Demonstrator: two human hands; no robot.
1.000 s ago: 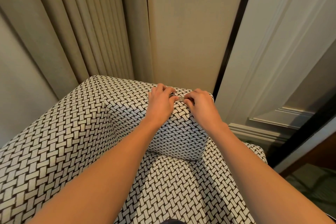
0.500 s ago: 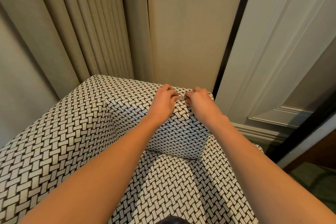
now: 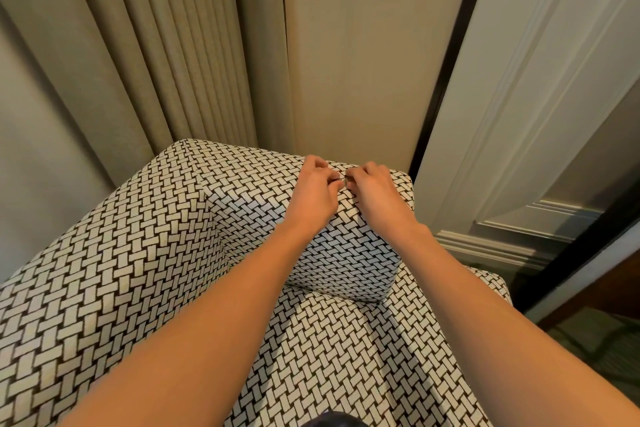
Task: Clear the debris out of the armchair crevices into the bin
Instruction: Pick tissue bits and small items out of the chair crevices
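The armchair (image 3: 145, 253) is covered in a black-and-white woven pattern and fills the lower frame. Both hands rest on top of its right armrest (image 3: 346, 253). My left hand (image 3: 317, 192) and my right hand (image 3: 375, 191) have curled fingers, and their fingertips meet over a tiny pale bit of debris (image 3: 345, 179). The piece is mostly hidden by the fingers. No bin is in view.
Beige pleated curtains (image 3: 180, 45) hang behind the chair. A beige wall panel (image 3: 356, 45) and a white panelled door (image 3: 540, 97) with a dark frame stand to the right. A strip of carpet (image 3: 609, 354) shows at the lower right.
Both hands have slid slightly farther along the top of the armrest, and their fingertips have closed in tighter around the small piece.
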